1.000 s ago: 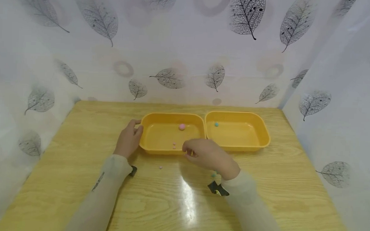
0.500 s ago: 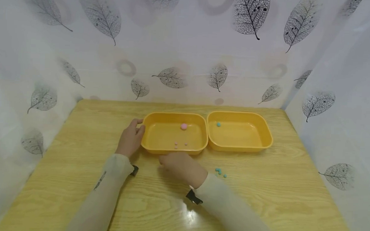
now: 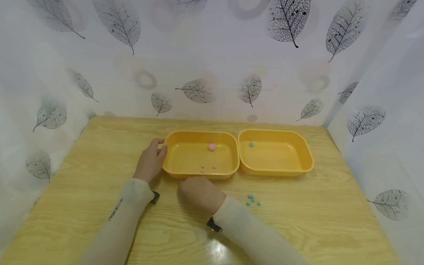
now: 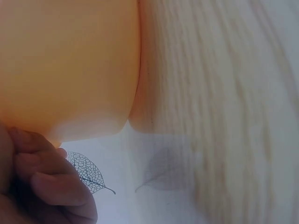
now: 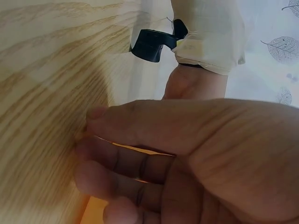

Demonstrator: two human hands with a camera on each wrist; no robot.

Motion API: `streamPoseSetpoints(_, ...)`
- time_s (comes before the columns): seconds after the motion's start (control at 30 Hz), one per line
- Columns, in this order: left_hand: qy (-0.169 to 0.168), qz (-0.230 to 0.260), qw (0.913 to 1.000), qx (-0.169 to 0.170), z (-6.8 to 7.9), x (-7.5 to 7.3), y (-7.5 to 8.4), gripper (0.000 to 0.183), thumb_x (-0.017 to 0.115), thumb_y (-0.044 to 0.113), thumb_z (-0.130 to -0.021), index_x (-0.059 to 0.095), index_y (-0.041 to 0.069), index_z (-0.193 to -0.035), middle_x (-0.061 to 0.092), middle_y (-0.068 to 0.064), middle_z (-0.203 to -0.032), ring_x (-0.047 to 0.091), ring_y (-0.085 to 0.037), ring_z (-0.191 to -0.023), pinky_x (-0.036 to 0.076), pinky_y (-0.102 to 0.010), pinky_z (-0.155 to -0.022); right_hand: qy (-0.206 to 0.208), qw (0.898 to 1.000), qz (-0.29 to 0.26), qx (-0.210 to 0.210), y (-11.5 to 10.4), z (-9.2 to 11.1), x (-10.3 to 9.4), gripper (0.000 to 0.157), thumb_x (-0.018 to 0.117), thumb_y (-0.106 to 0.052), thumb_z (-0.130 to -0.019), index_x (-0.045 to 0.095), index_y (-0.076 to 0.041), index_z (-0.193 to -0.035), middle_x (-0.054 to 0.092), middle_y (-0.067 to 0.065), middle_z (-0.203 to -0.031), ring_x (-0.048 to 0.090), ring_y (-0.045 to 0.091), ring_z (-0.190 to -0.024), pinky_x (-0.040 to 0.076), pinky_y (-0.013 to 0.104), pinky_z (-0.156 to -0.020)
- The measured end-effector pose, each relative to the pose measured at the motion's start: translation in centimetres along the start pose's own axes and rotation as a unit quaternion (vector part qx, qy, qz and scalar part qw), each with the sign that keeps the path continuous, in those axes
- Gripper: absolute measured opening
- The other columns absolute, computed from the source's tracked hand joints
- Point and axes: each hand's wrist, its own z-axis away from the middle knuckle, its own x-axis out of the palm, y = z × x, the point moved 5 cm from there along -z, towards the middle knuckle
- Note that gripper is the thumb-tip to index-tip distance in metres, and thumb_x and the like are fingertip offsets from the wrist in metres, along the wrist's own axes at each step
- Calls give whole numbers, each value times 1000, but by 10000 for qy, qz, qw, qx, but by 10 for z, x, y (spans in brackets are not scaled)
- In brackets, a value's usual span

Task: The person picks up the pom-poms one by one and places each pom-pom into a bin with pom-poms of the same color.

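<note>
Yellow left tray [image 3: 186,155] now with three small pink beads [image 3: 202,166], one more than a second ago, so gathering apparently further along, left hand [image 3: 150,161] loosely bent against tray, right hand [image 3: 200,193] at surface [image 3: 173,240], fingertips close together, grip contents unclear.

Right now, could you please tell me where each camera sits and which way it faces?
Head: worn on the head, facing forward and down at the table, left tray and right tray; left hand, right hand, left sleeve and right sleeve show.
Left wrist: on that wrist, facing the left tray's side and leaf-printed sheet; fingers show at lower left.
Right wrist: on that wrist, facing the right hand's fingers by the table; left sleeve shows beyond.
Head and right wrist share the left sleeve.
</note>
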Motion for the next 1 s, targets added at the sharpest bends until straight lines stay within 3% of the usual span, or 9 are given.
streamPoseSetpoints(0.17,62,-10,10000,72,0,-1,3,44,38,36,-102,39,15,-140,59,-20,-125,58,-32,-112,47,-49,-92,-199,9993,-291,101,1,-2,2,6,58,-14,-89,62,-17,-87,56,-6,-71,54,7,-61,47,21,-50)
streamPoseSetpoints(0.57,14,1,10000,61,2,1,5,46,37,39,-102,38,16,-141,59,-18,-126,58,-31,-113,47,-49,-93,-481,9982,-353,107,1,-4,11,14,60,-13,-87,61,-20,-76,56,-7,-68,51,6,-59,47,21,-52)
streamPoseSetpoints(0.8,12,32,10000,51,3,0,5,46,37,40,-102,38,16,-141,58,-19,-127,57,-31,-114,46,-50,-93,-219,9995,-210,-108,3,-3,4,10,60,-15,-88,61,-21,-79,54,-9,-66,47,4,-57,44,19,-51)
streamPoseSetpoints(0.9,35,27,10000,58,4,0,4,46,37,40,-102,38,17,-141,59,-19,-126,58,-31,-112,48,-49,-91,-165,9980,-581,-167,8,0,-2,11,60,-17,-90,59,-21,-79,51,-9,-64,44,4,-55,41,18,-49)
streamPoseSetpoints(1.0,31,10,10000,92,4,0,3,47,36,40,-102,38,16,-142,59,-19,-125,60,-32,-110,49,-48,-88,-196,9911,-1311,-106,18,5,-11,13,62,-19,-88,56,-22,-77,49,-12,-66,43,5,-58,37,20,-51)
